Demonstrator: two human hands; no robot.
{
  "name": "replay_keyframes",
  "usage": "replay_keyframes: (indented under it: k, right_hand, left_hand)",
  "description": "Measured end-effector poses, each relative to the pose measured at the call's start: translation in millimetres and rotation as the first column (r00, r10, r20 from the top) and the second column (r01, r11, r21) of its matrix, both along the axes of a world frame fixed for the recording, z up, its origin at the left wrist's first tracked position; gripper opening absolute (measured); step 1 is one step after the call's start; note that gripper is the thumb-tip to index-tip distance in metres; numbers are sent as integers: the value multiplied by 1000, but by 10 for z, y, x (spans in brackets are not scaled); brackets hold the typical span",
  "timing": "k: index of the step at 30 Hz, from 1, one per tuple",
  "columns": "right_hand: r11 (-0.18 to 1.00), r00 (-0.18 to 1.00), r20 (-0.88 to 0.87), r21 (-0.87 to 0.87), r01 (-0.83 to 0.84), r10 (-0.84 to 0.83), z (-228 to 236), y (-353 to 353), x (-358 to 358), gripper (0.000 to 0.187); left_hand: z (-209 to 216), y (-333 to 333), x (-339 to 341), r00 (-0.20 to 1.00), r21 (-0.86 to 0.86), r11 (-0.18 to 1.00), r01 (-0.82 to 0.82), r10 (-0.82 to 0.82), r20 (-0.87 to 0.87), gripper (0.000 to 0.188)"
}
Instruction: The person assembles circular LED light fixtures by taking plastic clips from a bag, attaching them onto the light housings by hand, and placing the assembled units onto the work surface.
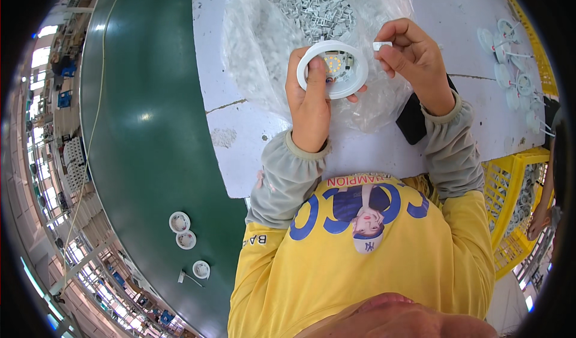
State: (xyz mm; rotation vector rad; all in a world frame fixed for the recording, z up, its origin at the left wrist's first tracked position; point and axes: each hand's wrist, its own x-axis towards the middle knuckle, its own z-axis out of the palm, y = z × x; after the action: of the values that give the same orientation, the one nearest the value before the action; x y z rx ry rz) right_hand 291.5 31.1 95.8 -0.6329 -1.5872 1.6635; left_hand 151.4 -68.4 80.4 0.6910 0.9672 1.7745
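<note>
My left hand (pixel 311 107) is closed round a white round lamp housing (pixel 302 69), its thumb over the rim. Inside the ring shows a circuit board (pixel 333 65) with a circle of yellow LEDs. To the right, my right hand (pixel 420 62) pinches a small white plastic clip (pixel 382 45) between thumb and fingertips, apart from the housing. Just beyond both hands lies a clear plastic bag (pixel 255 50), open on the table, with a heap of small pale plastic clips (pixel 315 8) in it.
Left of the white table (pixel 231 134) runs a green conveyor belt (pixel 159 110) carrying several round white housings (pixel 179 222). More housings with wires (pixel 505 77) lie at the table's right. A black object (pixel 411 122) sits beneath my right wrist. Yellow crates (pixel 510 182) and another person's hand (pixel 538 223) are at right.
</note>
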Motion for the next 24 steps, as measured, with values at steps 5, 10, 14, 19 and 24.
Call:
replay_keyframes:
  k: [5,10,14,19,24]
  right_hand:
    - [979,996,60,189,-74,64,26,-9,62,12]
    - [978,996,43,190,-81,74,63,-86,78,12]
    - [935,998,56,351,-51,34,85,-104,63,14]
    - [841,990,78,539,57,-117,142,-118,35,14]
    - [507,972,94,861,30,-217,242,-88,45,15]
  left_hand:
    - [-116,-26,-36,978,29,991,-129,132,-163,20]
    - [-130,-14,-68,918,74,975,-210,223,-329,16]
    - [31,-49,-37,996,-4,998,-59,59,-60,12]
    - [76,-65,-46,997,-1,999,54,-54,63,12]
    - [-26,-63,-78,991,-48,998,47,-53,-125,13]
